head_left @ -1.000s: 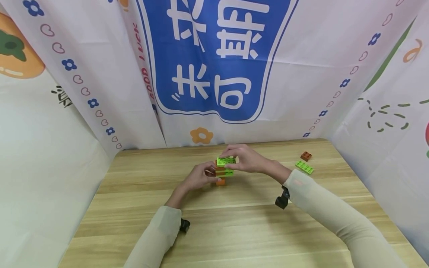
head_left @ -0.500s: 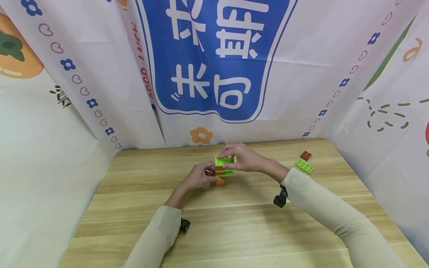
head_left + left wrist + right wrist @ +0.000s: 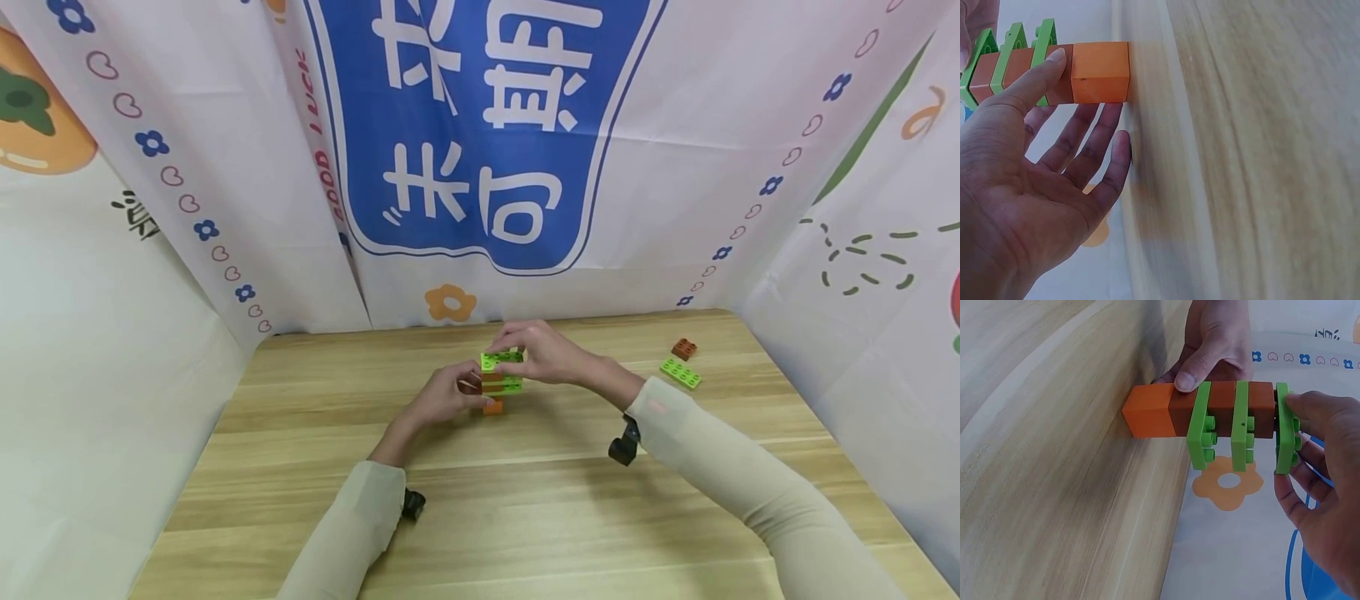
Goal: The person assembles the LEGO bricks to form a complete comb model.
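Right hand (image 3: pixel 551 354) pinches the top green plate (image 3: pixel 1284 447) of a brick tower (image 3: pixel 1224 407) between thumb and fingers, reaching in from the right; whether this plate is fully seated cannot be told. Left hand (image 3: pixel 442 396) grips the tower lower down, thumb on one side, just above the orange block (image 3: pixel 1154 412) at the base. Brown bricks (image 3: pixel 1182 419) and green plates (image 3: pixel 1199 434) alternate above that block. Both forearms, in pale sleeves (image 3: pixel 750 475), converge from the near edge. Tower stands upright on a wood-grain desk (image 3: pixel 525 517), near the middle of its far edge; a loose brown brick (image 3: pixel 685 348) and loose green plate (image 3: pixel 681 373) lie near the far right corner. Printed white cloth (image 3: pixel 675 108) with a blue panel (image 3: pixel 558 179) rises behind the far edge.
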Tool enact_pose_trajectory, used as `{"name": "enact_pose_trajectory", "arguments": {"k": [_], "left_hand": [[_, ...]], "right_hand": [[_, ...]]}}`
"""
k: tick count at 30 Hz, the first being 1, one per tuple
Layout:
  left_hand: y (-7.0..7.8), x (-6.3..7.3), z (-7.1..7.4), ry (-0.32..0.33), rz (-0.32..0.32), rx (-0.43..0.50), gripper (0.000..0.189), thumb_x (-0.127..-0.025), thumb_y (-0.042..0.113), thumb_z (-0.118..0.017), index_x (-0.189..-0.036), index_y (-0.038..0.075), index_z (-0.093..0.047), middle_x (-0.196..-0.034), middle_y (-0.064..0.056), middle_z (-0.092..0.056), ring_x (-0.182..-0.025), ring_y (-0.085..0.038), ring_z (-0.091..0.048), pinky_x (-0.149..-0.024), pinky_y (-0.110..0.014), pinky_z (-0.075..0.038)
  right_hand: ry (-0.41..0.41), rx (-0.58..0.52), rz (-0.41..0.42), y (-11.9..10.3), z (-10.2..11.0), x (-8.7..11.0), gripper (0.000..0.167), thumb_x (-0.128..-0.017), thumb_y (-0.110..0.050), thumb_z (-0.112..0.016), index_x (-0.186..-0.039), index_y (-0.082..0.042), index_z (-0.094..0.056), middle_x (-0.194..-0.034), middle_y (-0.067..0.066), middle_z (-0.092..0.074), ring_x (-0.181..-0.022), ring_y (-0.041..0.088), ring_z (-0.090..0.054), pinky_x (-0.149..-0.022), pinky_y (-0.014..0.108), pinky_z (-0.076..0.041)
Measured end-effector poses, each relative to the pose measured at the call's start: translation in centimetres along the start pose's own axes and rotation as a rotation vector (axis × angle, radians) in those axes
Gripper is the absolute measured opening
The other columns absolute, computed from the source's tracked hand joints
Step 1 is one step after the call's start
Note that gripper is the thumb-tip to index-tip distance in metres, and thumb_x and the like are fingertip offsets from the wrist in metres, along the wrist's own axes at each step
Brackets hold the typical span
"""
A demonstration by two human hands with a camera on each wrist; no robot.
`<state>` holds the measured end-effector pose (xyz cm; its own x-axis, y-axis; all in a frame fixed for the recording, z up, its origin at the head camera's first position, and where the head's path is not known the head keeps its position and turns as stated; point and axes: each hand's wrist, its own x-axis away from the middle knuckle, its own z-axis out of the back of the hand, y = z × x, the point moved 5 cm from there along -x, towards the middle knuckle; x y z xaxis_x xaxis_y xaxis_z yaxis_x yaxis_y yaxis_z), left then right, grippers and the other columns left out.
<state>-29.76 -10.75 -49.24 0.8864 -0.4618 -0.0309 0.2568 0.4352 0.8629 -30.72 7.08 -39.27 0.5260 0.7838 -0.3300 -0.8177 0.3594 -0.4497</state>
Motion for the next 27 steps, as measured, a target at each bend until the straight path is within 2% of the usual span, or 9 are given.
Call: {"name": "enact_pose_trajectory", "arguments": {"k": [6, 16, 23, 27], "left_hand": [[0.06, 0.00, -0.02, 0.004, -0.003, -0.001, 0.022, -0.093, 0.015, -0.085, -0.105, 0.010, -0.067, -0.113, -0.010, -0.074, -0.104, -0.024, -0.073, -0.092, -0.039, -0.062], [0.18, 0.06, 0.02, 0.014, 0.003, -0.019, 0.023, -0.092, 0.013, -0.085, -0.108, 0.012, -0.069, -0.112, -0.006, -0.074, -0.106, -0.023, -0.070, -0.095, -0.041, -0.060], [0.50, 0.23, 0.06, 0.007, 0.004, 0.002, 0.023, -0.092, 0.011, -0.085, -0.105, 0.007, -0.067, -0.114, -0.013, -0.074, -0.106, -0.028, -0.073, -0.093, -0.041, -0.062], [0.34, 0.05, -0.09, 0.001, 0.016, 0.007, 0.023, -0.092, 0.011, -0.084, -0.108, 0.007, -0.068, -0.116, -0.013, -0.074, -0.106, -0.027, -0.074, -0.093, -0.039, -0.062]], "right_hand": [[-0.007, -0.016, -0.041, -0.05, 0.03, 0.01, 0.027, -0.094, -0.016, -0.082, -0.120, -0.007, -0.080, -0.113, 0.004, -0.076, -0.104, 0.018, -0.072, -0.093, 0.035, -0.061], [-0.019, 0.002, -0.060, -0.31, -0.05, -0.12, 0.027, -0.094, -0.016, -0.082, -0.120, -0.007, -0.080, -0.111, 0.004, -0.076, -0.102, 0.019, -0.072, -0.090, 0.033, -0.061], [-0.015, 0.005, -0.061, -0.57, 0.03, -0.23, 0.027, -0.093, -0.014, -0.083, -0.118, -0.006, -0.080, -0.110, 0.006, -0.077, -0.101, 0.021, -0.072, -0.090, 0.039, -0.062], [-0.011, 0.017, -0.064, -0.49, -0.03, -0.22, 0.026, -0.093, -0.014, -0.083, -0.118, -0.006, -0.080, -0.110, 0.005, -0.077, -0.101, 0.020, -0.072, -0.090, 0.038, -0.062]]}}
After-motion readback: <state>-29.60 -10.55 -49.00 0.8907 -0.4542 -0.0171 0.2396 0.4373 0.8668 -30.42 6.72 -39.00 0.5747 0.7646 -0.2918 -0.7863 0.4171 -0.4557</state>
